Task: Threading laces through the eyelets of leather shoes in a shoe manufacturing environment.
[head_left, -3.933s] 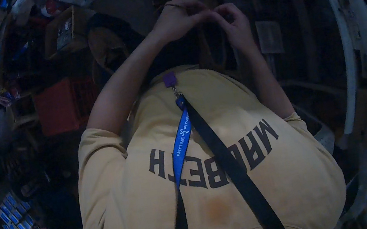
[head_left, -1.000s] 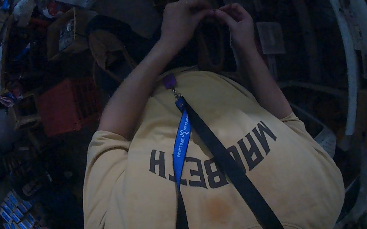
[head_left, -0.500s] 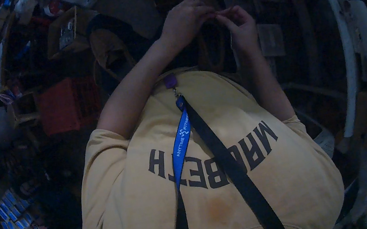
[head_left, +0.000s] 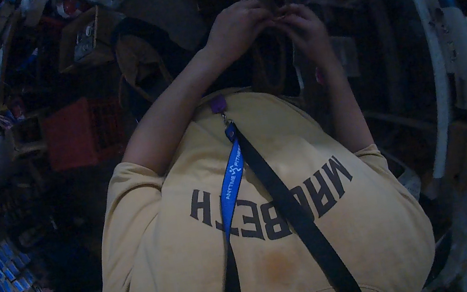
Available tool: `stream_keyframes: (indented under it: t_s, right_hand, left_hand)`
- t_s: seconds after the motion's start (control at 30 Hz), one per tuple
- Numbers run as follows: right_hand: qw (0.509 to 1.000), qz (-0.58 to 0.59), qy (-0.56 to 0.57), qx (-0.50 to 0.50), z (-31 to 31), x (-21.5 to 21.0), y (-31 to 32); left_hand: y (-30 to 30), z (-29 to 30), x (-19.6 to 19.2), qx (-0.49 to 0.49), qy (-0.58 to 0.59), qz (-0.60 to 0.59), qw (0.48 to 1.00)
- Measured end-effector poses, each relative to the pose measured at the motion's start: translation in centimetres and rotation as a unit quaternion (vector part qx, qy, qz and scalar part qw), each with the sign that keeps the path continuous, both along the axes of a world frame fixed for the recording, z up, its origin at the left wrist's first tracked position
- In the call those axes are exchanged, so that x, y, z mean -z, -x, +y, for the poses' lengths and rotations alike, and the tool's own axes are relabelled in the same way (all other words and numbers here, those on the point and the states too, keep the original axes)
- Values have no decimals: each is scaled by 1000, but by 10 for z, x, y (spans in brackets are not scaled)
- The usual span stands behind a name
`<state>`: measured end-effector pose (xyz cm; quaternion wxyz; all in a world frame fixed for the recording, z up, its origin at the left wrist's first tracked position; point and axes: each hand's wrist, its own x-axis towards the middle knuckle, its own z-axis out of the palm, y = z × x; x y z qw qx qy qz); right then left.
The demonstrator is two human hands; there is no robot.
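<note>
Something small and pale [head_left: 280,16], too dim to identify, sat pinched between two raised hands above a yellow shirt [head_left: 269,225]. Left to right: one red crate [head_left: 83,132], one cardboard box [head_left: 86,38], then the left hand [head_left: 236,24], curled narrow, meeting the right hand [head_left: 305,29], fingertips closed on the piece. Fine fingertip work appeared under way; any further move would call for a steady pinch. One blue lanyard [head_left: 232,182] and one black strap [head_left: 292,216] crossed the shirt, and one white pipe [head_left: 432,62] curved at right.

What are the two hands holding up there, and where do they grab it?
The left hand and right hand pinch something tiny between their fingertips where they meet. It is too small and dim to tell what.
</note>
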<state>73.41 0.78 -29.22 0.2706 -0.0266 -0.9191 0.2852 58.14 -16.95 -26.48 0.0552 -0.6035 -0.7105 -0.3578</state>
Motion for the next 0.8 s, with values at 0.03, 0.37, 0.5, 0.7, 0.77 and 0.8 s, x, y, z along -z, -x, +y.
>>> stream_keyframes:
  t_s: [0.03, 0.37, 0.5, 0.7, 0.77, 0.8]
  right_hand:
    - [1000, 0, -1, -1, -3, 0, 0]
    - [983, -108, -105, 102, 30, 13, -69]
    - [976, -158, 42, 143, 6, -15, -79]
    - [996, -23, 36, 74, -22, -11, -29]
    - [998, -9, 4, 67, -9, -3, -24]
    - [998, 4, -26, 56, -4, -1, -23]
  left_hand:
    - [0, 0, 0, -1, -1, 0, 1000]
    - [2, -5, -9, 4, 22, -48, 999]
    - [-7, 2, -11, 26, 31, -64, 997]
    - [-14, 11, -11, 12, 39, -19, 999]
    - [-16, 9, -14, 12, 44, -29, 999]
    - [-15, 9, -15, 8, 50, -40, 998]
